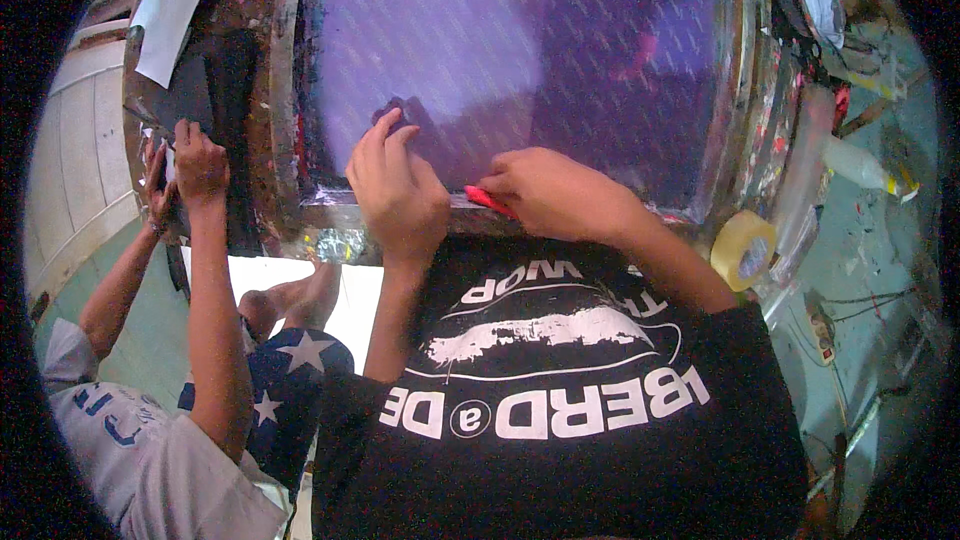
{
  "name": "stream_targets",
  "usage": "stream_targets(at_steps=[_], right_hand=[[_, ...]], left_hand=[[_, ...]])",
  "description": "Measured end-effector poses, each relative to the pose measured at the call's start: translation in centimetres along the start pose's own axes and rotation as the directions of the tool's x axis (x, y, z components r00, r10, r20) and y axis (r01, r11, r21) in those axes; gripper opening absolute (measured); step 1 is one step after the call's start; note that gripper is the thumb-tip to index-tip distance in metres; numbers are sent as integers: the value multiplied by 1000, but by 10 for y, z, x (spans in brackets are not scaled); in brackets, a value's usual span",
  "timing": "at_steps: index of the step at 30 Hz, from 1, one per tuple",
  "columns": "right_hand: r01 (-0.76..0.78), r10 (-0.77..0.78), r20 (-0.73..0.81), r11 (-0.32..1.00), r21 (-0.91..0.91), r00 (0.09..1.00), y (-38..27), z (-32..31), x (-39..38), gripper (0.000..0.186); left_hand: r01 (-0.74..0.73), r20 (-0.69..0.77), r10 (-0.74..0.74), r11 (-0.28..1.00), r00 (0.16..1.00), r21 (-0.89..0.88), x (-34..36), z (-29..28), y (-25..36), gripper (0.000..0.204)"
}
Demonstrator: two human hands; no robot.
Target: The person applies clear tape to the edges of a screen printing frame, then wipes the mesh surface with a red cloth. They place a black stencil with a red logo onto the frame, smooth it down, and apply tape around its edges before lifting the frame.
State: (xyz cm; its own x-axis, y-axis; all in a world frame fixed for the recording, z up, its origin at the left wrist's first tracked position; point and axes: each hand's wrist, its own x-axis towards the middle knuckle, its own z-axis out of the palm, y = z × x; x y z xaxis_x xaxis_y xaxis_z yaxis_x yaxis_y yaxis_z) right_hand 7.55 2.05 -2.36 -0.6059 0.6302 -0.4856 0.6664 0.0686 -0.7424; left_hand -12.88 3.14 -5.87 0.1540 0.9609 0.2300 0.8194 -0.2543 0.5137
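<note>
A framed purple mesh screen lies below my hands. My left hand is over its lower left part, fingers apart and loosely bent, nothing visible in them; whether the fingertips touch the mesh I cannot tell. My right hand has its fingers curled on a small red object at the screen's near edge. The object's exact kind is partly hidden by the fingers.
At left a co-worker's hands work on dark material beside white paper pieces. At right are a roll of clear yellowish tape, a translucent bottle and cables on the floor. The bench's edge is near me.
</note>
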Motion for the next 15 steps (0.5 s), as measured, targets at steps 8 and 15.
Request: stream_targets(at_steps=[8, 15], right_hand=[[-163, 164, -63, 986, 18, 984, 40, -10, -83, 39], [-405, 407, 1, 909, -97, 914, 67, -18, -135, 39]], left_hand=[[-23, -18, 23, 1000, 1000, 5, -2, 2, -6, 31], [-7, 3, 7, 1000, 1000, 9, -4, 4, -13, 31]])
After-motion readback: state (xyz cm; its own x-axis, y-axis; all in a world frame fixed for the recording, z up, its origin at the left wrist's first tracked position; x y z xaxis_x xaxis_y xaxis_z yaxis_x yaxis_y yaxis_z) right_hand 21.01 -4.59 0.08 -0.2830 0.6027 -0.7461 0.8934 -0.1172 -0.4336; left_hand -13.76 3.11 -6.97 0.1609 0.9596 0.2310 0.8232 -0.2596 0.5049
